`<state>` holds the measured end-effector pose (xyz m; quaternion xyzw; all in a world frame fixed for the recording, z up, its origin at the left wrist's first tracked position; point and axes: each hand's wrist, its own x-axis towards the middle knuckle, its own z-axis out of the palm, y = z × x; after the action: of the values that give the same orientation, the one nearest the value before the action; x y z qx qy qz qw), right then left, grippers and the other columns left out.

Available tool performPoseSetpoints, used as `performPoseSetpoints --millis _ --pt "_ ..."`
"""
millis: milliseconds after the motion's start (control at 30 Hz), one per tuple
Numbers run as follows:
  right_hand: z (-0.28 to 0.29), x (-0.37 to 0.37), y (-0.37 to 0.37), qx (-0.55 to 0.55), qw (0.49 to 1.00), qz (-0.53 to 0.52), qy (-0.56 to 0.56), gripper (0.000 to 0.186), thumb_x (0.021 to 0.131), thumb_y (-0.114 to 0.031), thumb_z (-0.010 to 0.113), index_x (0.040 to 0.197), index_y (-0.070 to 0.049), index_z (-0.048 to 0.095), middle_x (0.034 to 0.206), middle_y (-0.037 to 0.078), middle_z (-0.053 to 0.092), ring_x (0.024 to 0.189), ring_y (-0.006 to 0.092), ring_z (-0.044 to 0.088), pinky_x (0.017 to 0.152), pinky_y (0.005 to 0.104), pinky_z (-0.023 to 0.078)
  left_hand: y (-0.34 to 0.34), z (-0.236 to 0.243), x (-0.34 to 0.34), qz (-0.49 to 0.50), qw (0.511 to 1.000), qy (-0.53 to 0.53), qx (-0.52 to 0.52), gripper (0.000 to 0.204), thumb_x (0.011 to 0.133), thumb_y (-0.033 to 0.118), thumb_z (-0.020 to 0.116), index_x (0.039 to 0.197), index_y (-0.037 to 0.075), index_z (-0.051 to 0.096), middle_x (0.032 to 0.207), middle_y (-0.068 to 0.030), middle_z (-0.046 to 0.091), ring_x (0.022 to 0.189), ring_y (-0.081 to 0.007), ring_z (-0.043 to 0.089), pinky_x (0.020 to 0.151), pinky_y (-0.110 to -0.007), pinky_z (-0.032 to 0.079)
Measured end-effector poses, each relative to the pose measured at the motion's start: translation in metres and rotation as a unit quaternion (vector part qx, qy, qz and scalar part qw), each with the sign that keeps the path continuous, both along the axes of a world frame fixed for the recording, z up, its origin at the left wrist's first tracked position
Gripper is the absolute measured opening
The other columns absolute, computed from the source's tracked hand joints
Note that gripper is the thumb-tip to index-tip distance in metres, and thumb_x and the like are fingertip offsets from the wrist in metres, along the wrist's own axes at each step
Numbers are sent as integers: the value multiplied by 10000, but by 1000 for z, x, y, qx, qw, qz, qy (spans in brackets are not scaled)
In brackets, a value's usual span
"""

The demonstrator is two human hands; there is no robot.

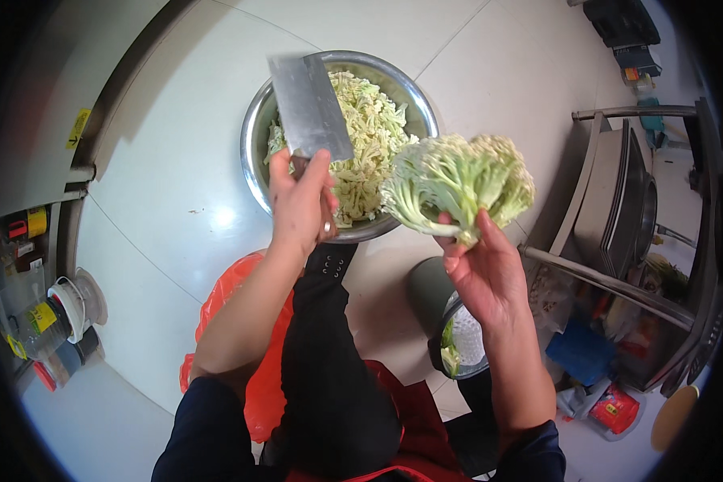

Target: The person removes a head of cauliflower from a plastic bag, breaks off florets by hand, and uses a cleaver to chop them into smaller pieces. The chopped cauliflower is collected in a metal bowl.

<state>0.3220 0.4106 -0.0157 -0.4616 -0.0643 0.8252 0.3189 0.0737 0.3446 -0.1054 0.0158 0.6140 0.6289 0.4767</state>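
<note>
My left hand [299, 201] is closed round the handle of a cleaver [309, 108], whose broad grey blade points up and away over the left part of a steel bowl [253, 153]. Cut cauliflower pieces [373, 120] fill much of that bowl, and the blade hides some of them. In my right hand [486, 269] is a large piece of cauliflower [462, 181], gripped by its pale green stem between thumb and fingers. Its florets face away from me, and its left edge overlaps the bowl's right rim in view.
A dark bin [434, 293] with green scraps inside stands below my right hand. An orange-red plastic bag [253, 402] lies beside my left leg. At the right is a metal rack [610, 281] with pans; at the left, shelves hold containers [44, 321]. Pale floor tiles [169, 241] surround the bowl.
</note>
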Motion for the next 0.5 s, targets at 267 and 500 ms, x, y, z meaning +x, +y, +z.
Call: performPoseSetpoints --millis 267,500 --pt "-19 -60 23 -22 988 4 -152 377 1043 -110 715 1374 3 576 1245 136 677 1008 218 695 668 275 578 -101 -13 -8 -148 905 398 34 117 1039 59 680 1103 -29 638 821 -69 713 607 -112 644 599 -275 538" --pt "-33 -80 18 -2 982 28 -186 373 1014 -82 742 1358 -22 612 1246 91 691 1046 201 684 681 262 511 -108 3 2 -219 852 475 5 231 917 59 806 1143 37 763 872 -126 750 679 -255 713 617 -361 559"
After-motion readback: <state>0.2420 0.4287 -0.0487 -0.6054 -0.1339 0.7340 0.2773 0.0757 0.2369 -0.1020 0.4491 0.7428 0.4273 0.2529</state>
